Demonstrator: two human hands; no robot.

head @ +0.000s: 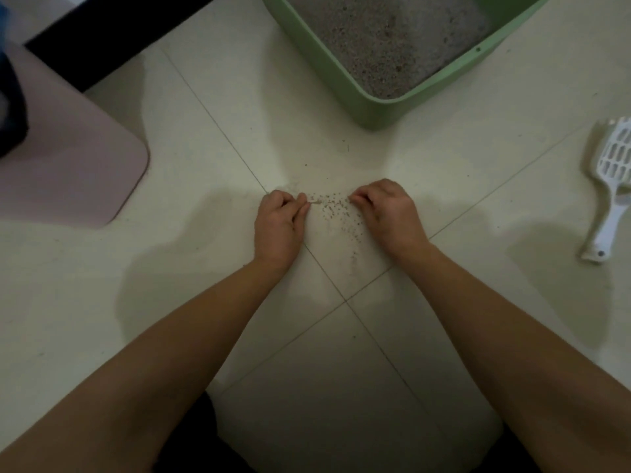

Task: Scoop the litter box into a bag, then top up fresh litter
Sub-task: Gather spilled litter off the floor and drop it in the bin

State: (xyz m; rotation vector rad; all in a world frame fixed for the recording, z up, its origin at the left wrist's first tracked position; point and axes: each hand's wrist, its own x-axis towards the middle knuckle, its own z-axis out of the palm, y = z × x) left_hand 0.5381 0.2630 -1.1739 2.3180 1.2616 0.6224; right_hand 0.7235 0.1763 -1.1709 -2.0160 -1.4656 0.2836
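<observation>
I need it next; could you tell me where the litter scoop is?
In the head view the white scoop lies on the floor at the far right edge, just right of the green litter box.

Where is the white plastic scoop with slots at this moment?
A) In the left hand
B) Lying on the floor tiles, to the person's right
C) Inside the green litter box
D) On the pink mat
B: the white slotted plastic scoop lies flat on the pale floor tiles at the right edge of the view, apart from the left hand and the right hand.
</observation>
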